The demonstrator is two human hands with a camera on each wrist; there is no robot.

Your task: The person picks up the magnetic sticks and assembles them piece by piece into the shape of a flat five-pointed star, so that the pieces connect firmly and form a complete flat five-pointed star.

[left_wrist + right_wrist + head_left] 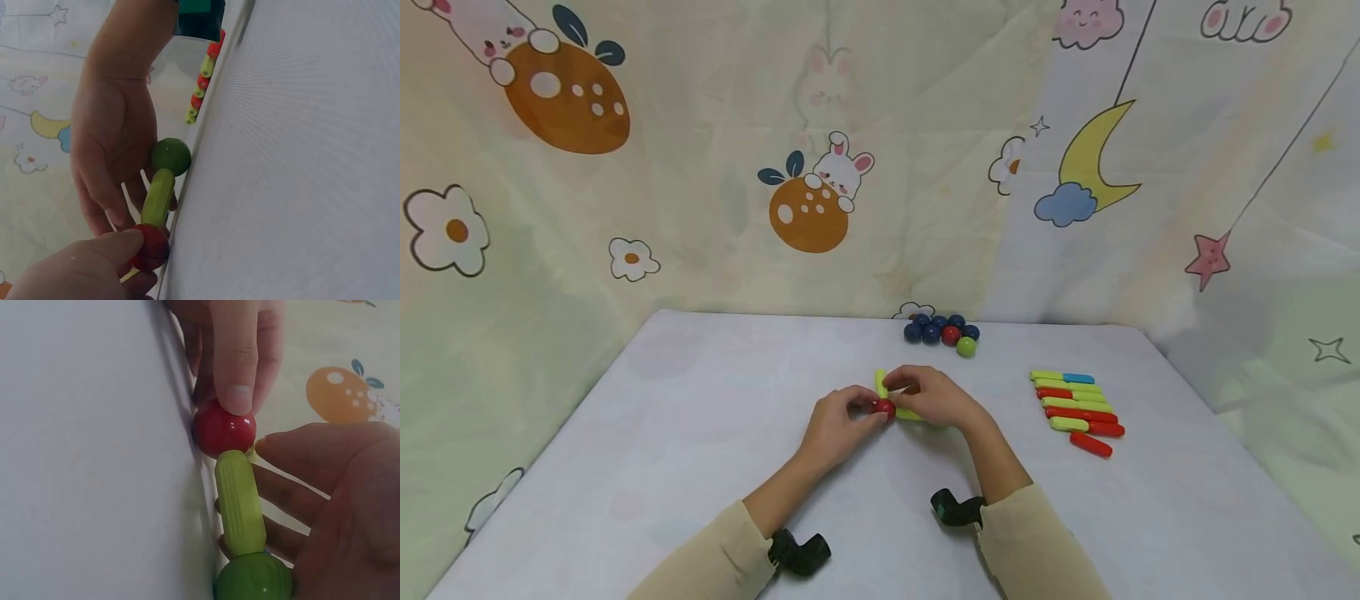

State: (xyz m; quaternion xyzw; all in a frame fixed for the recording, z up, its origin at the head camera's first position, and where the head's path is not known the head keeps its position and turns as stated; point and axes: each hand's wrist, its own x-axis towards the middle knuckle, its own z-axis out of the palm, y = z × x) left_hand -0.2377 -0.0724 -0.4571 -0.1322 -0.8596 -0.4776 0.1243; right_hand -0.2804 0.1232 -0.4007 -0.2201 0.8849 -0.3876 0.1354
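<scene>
Above a white desk [662, 467], a person's left grip [838, 429] pinches a red ball [224, 428] between thumb and fingers, closed to the ball's width. The right grip [936, 396] is partly open, fingers bent; whether it has hold of anything cannot be told. From the pinched ball, a yellow-green stick [240, 500] runs past the right fingers to a green ball [255, 578] beside the right palm. A second yellow-green stick [881, 379] shows beyond the ball, close to the right fingertips.

The work appears to be a fitting job: good handling would call for the left pinch to anchor the ball, and for the right fingers to press the second stick straight along its length. A sideways push could twist the finished-looking joint. Spare sticks [1078, 406] lie right of the right grip; loose balls [932, 333] sit beyond both.
</scene>
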